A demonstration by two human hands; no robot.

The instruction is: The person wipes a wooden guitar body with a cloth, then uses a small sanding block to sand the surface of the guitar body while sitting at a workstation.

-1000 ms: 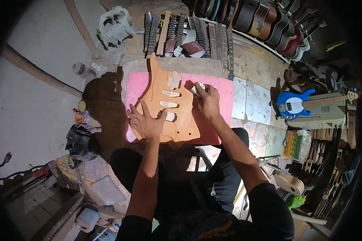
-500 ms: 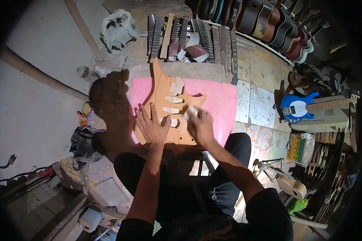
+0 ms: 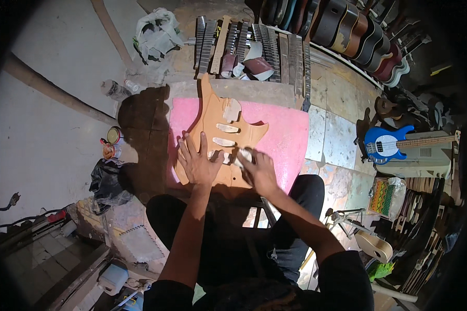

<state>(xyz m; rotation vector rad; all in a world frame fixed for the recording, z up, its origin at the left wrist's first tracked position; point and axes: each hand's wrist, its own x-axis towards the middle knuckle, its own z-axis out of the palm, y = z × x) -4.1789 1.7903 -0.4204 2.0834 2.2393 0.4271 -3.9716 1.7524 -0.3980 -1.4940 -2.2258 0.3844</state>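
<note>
A bare wooden electric guitar body [image 3: 246,136] with routed cavities lies flat on a pink foam sheet [image 3: 290,135]. My left hand [image 3: 197,165] rests on its left lower part, fingers stretched out and spread, holding nothing. In my right hand [image 3: 260,171] is a small off-white pad [image 3: 243,157] that looks like folded sandpaper. Its edge lies against the wood, right of the lowest cavity. My fingers cover part of the pad, so its exact kind is unclear.
Beyond the foam lie several fretted guitar necks [image 3: 267,49] with maroon sandpaper [image 3: 258,68] on them. A blue bass guitar [image 3: 389,142] stands to the right, and finished guitars [image 3: 347,33] line the far right. Two small tins [image 3: 113,136] and a black bag [image 3: 109,184] sit at left.
My right hand has drawn the pad slightly down and toward the left over the guitar body. The left hand stays spread on the wood. The whole view has shifted a little.
</note>
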